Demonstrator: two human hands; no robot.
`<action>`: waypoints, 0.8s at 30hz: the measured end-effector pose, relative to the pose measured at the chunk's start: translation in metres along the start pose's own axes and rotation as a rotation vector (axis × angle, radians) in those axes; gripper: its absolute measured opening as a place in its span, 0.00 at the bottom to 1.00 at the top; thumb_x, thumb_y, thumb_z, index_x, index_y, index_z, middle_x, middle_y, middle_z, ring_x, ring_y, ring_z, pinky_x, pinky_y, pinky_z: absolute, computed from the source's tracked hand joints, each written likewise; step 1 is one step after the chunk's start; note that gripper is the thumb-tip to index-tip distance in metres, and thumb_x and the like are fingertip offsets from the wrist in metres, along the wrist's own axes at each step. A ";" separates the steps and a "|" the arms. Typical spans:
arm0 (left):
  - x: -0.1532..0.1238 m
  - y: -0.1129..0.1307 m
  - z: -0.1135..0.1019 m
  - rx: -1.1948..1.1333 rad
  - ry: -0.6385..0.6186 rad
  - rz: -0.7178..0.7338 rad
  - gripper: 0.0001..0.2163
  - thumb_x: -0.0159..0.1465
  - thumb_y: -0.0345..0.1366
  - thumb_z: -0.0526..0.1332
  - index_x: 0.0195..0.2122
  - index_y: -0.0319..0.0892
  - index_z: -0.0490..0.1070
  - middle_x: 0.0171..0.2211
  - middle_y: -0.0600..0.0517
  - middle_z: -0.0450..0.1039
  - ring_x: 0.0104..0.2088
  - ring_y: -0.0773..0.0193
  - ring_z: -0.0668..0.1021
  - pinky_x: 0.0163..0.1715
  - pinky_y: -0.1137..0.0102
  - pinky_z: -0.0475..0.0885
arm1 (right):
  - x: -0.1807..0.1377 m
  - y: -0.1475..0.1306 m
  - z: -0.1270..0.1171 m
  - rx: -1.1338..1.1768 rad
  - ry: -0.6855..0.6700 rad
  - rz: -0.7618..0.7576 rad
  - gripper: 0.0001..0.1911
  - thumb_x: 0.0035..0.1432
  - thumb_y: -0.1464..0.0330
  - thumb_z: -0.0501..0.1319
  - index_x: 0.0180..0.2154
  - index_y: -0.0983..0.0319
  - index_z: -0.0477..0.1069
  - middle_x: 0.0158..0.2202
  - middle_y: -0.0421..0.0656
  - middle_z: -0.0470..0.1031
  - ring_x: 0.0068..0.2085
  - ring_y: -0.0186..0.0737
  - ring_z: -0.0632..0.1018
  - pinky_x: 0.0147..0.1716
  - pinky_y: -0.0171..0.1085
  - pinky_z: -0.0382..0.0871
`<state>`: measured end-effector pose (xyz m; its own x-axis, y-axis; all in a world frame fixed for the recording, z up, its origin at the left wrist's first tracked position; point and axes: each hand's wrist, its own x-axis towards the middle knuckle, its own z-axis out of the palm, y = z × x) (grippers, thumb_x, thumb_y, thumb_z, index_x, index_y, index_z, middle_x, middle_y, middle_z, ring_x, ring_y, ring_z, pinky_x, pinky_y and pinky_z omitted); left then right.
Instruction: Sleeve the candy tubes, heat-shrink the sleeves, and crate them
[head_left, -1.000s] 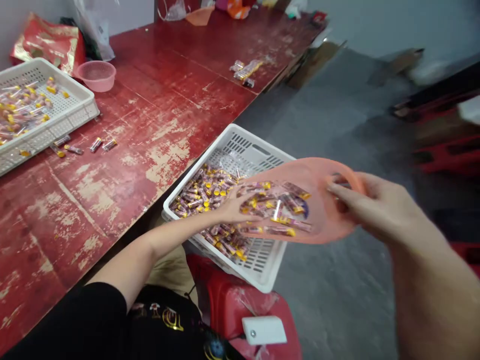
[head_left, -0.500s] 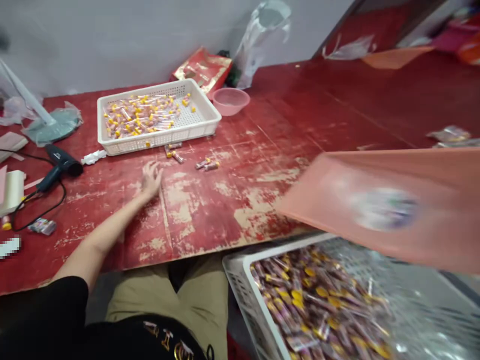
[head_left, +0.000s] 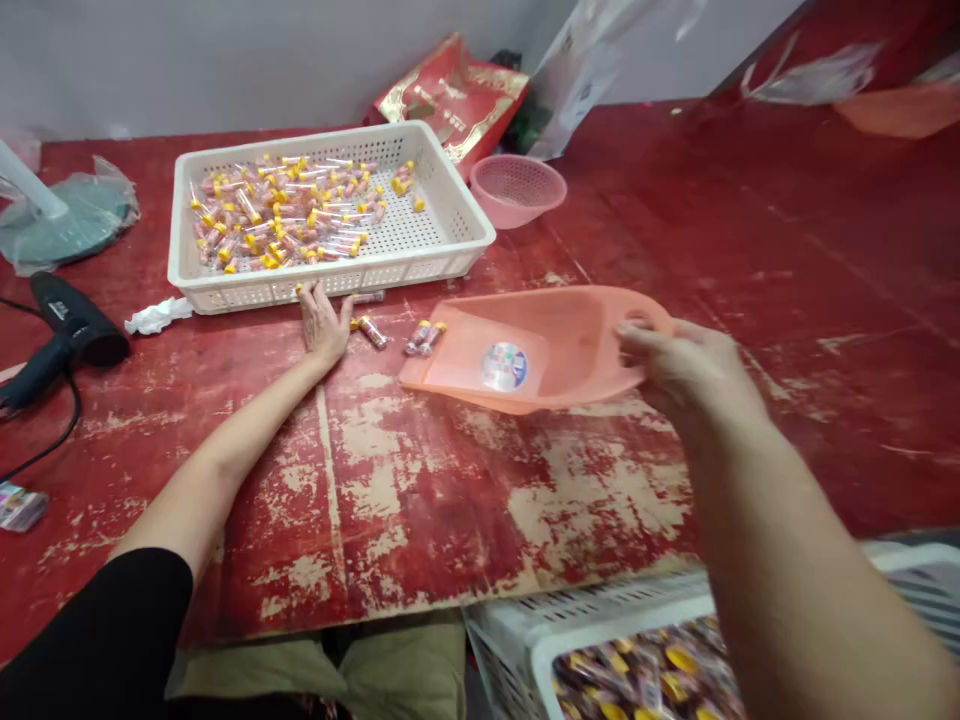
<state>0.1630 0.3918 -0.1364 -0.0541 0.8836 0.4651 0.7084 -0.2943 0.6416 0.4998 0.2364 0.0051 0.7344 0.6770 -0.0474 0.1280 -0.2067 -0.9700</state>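
My right hand point(head_left: 682, 375) grips the handle hole of an orange plastic scoop point(head_left: 570, 330) with a round sticker. The scoop lies low over the table, its wide edge pointing left. Two small capped tubes point(head_left: 425, 338) are at that edge; I cannot tell whether they rest on its lip. My left hand point(head_left: 322, 322) lies on the table just in front of a white perforated basket point(head_left: 337, 272), fingers spread. Close to its fingers are a few yellow-capped tubes point(head_left: 372, 332). Many similar clear tubes point(head_left: 285, 215) fill the left part of the basket.
A pink mesh bowl point(head_left: 517, 190) and a red gift bag point(head_left: 457, 100) stand behind the basket. On the left lie a black hair dryer point(head_left: 71, 325) and crumpled tissue point(head_left: 159, 315). Below the table's front edge sits a crate point(head_left: 544, 640) of brown, yellow-capped tubes point(head_left: 637, 680).
The scoop has moved left from above the lower crate to the loose tubes, and my right hand has come into view. My left hand has shifted slightly towards the tubes. The view has turned too.
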 end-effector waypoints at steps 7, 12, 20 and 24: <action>-0.008 0.030 0.028 0.057 -0.127 -0.062 0.25 0.71 0.52 0.55 0.63 0.43 0.63 0.64 0.36 0.62 0.65 0.44 0.64 0.64 0.49 0.61 | 0.004 0.002 0.067 0.121 -0.128 0.098 0.06 0.47 0.80 0.62 0.26 0.65 0.69 0.16 0.34 0.65 0.18 0.27 0.65 0.19 0.28 0.57; -0.005 0.041 0.026 0.134 -0.263 0.029 0.22 0.67 0.52 0.61 0.55 0.42 0.73 0.57 0.40 0.72 0.58 0.43 0.69 0.59 0.52 0.66 | -0.020 0.015 0.073 0.200 -0.219 0.096 0.07 0.46 0.76 0.64 0.27 0.63 0.67 0.17 0.32 0.65 0.18 0.27 0.64 0.20 0.29 0.57; -0.095 0.094 -0.013 -0.132 -0.362 0.368 0.31 0.60 0.57 0.67 0.58 0.43 0.72 0.61 0.39 0.67 0.62 0.45 0.67 0.63 0.51 0.64 | -0.100 0.034 -0.010 0.281 -0.152 0.018 0.17 0.42 0.59 0.71 0.30 0.61 0.71 0.18 0.31 0.62 0.20 0.27 0.61 0.22 0.31 0.55; -0.170 0.193 -0.010 -0.358 -0.431 0.556 0.33 0.64 0.58 0.62 0.64 0.41 0.66 0.65 0.38 0.63 0.67 0.43 0.61 0.67 0.47 0.57 | -0.183 0.016 -0.157 0.180 0.001 -0.096 0.22 0.45 0.53 0.71 0.36 0.61 0.74 0.25 0.36 0.69 0.24 0.29 0.66 0.25 0.32 0.58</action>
<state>0.3022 0.1806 -0.0854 0.5712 0.6138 0.5450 0.2776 -0.7693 0.5754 0.4726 -0.0019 0.0355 0.7250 0.6871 0.0478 0.0767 -0.0115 -0.9970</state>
